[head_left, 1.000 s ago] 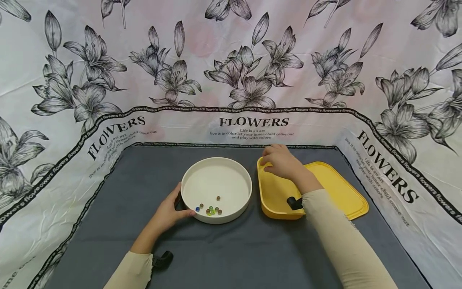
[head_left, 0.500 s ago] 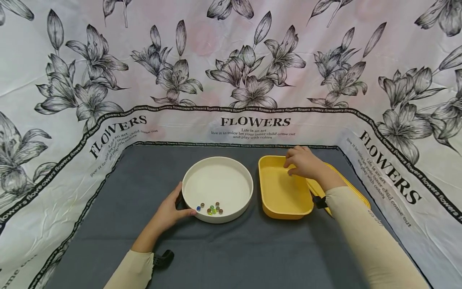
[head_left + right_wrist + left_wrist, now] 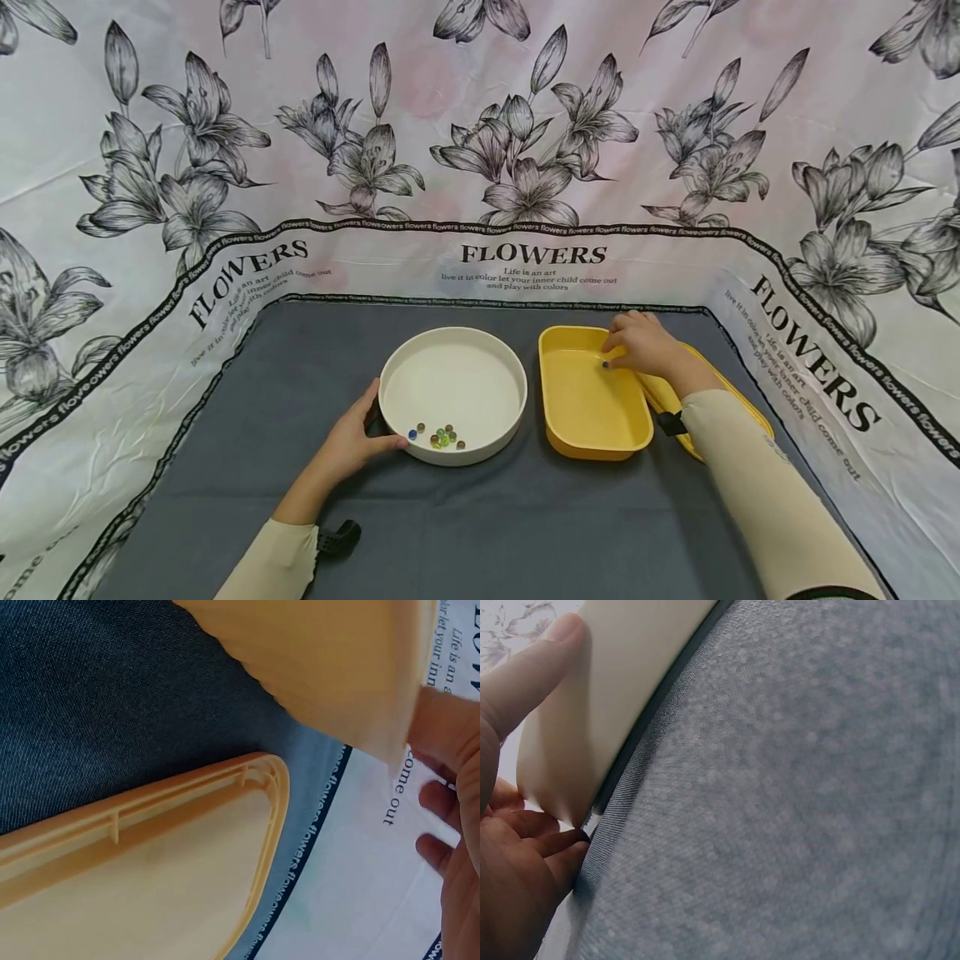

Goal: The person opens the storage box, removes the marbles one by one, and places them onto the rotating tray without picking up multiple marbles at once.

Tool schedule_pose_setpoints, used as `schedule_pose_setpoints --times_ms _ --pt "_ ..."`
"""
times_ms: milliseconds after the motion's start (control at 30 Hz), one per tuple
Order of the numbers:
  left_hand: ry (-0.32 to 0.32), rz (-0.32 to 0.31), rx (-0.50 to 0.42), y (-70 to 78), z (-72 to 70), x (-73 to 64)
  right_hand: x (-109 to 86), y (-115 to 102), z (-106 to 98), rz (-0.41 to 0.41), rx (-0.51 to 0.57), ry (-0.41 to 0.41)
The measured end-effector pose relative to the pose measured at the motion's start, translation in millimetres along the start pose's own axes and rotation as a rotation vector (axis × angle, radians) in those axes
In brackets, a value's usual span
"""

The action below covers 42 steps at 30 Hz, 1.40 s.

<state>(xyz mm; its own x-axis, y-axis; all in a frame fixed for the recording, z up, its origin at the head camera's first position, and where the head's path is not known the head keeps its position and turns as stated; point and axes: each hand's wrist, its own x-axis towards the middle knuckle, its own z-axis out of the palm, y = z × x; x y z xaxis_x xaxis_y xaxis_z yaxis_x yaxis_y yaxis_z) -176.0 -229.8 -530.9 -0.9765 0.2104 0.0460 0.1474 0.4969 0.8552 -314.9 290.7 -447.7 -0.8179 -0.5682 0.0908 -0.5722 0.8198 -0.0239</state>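
Observation:
A round white dish (image 3: 452,379) sits on the grey cloth with several small coloured marbles (image 3: 440,436) near its front wall. My left hand (image 3: 351,442) grips the dish's front-left wall, thumb along the outside and fingers curled beneath. The left wrist view shows that wall (image 3: 607,712) with my thumb (image 3: 525,675) pressed on it. To the right stands an open yellow box (image 3: 592,408). My right hand (image 3: 643,346) hovers over its far right corner, fingertips pinching a small dark marble (image 3: 605,364). In the right wrist view the box wall (image 3: 337,660) fills the top.
The yellow lid (image 3: 753,412) lies flat just right of the box, partly under my right sleeve, and shows close in the right wrist view (image 3: 150,855). A flower-printed cloth backdrop (image 3: 525,167) walls in the grey cloth (image 3: 480,525) on three sides.
My right hand has moved from the box's far left corner to its far right corner and dipped slightly. The left hand and the dish have stayed put.

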Motion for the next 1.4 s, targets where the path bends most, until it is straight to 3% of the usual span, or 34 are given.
schedule_pose_setpoints --times_ms 333,600,900,1400 --pt "0.005 0.009 0.006 -2.9 -0.8 2.0 5.6 4 5 0.110 -0.007 -0.001" --pt "0.006 0.015 -0.003 -3.5 1.7 1.3 11.0 2 10 0.174 -0.005 -0.056" --pt "0.015 0.008 -0.002 -3.1 0.2 1.7 18.2 3 16 0.178 -0.038 -0.092" --pt "0.009 -0.001 0.007 -2.7 -0.7 1.6 20.8 -4 11 0.144 0.011 -0.186"
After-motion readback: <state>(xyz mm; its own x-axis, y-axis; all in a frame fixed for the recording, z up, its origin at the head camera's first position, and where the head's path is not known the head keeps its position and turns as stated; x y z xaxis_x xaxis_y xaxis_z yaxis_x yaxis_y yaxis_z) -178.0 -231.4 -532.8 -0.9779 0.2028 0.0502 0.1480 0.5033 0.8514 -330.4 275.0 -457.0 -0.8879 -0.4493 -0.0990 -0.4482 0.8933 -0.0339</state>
